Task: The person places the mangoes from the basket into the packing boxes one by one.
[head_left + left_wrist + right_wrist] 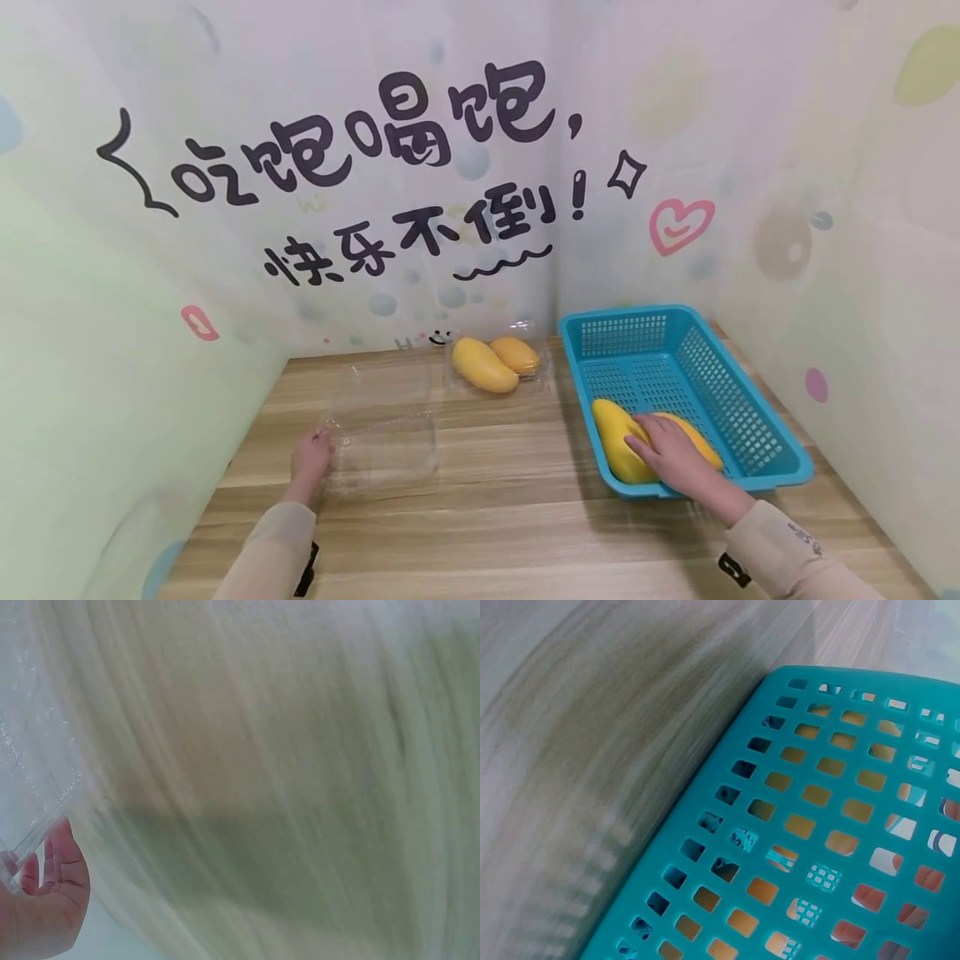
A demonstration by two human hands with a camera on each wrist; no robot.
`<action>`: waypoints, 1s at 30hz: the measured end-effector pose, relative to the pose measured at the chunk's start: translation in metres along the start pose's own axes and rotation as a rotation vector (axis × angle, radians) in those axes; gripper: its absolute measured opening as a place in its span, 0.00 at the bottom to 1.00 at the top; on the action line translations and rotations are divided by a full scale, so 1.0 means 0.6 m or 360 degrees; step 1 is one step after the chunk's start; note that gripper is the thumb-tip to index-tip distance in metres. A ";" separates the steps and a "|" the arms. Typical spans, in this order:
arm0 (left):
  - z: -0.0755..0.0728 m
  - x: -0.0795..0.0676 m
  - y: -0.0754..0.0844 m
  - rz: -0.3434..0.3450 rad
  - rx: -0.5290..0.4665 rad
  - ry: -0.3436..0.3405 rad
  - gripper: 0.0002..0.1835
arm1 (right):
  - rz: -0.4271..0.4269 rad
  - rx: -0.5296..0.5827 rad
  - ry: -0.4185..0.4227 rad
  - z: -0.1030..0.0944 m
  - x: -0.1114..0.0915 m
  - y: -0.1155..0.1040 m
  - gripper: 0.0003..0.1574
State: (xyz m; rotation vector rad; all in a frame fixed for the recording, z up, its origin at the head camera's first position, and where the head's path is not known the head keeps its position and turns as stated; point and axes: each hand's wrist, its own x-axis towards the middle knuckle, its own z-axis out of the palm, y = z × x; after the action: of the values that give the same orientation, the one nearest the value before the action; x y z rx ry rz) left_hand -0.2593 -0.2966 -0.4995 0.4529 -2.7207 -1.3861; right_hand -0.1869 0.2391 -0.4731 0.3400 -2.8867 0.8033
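A clear plastic clamshell box [386,454] lies opened on the table at the left, nothing visible inside it. My left hand [311,457] pinches its left edge; in the left wrist view the curled fingers [66,862] meet the plastic. At the right, a blue perforated basket [772,479] holds two yellow mangoes in its near end, a left mango [618,442] and a right mango [701,442]. My right hand [675,458] reaches over the near rim and grips the right mango, thumb against the left one. In the right wrist view the basket wall [821,795] hides most of that hand.
Behind, near the wall, another clear plastic box [543,358] contains two mangoes [486,365], one yellow and one more orange. Bare wooden table [502,467] lies between the opened box and the basket. Printed walls [480,292] stand along the back and both sides.
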 end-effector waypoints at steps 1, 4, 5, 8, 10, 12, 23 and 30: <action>-0.001 -0.001 0.002 -0.0010 -0.0009 -0.0007 0.17 | 0.0001 0.0002 -0.0001 0.000 0.000 0.000 0.31; -0.006 -0.006 0.012 -0.0039 -0.0053 -0.0029 0.18 | 0.0008 0.0006 -0.0002 0.000 -0.001 -0.001 0.31; -0.007 -0.008 0.016 -0.0057 -0.0062 -0.0033 0.18 | 0.0011 0.0005 -0.0004 0.000 -0.001 -0.001 0.31; -0.010 -0.014 0.030 -0.0084 -0.0115 -0.0046 0.19 | 0.0020 0.0005 -0.0007 0.000 -0.001 -0.003 0.31; -0.010 -0.020 0.041 -0.0077 -0.0155 -0.0047 0.19 | 0.0021 0.0004 -0.0009 0.000 -0.001 -0.003 0.31; -0.008 -0.026 0.054 -0.0051 -0.0195 -0.0065 0.19 | 0.0016 0.0008 -0.0008 -0.001 -0.001 -0.003 0.31; 0.059 -0.075 0.115 -0.0003 -0.0410 -0.0272 0.22 | -0.0029 0.0066 0.0041 -0.003 0.004 0.009 0.29; 0.115 -0.103 0.130 0.0037 -0.0470 -0.0358 0.23 | 0.0016 0.0093 0.0020 0.000 0.005 0.013 0.30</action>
State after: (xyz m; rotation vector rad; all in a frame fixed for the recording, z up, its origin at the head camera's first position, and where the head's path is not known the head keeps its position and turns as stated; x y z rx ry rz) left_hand -0.2307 -0.1820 -0.4731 0.2577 -2.6032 -1.8969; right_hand -0.1920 0.2451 -0.4762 0.3254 -2.8601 0.8900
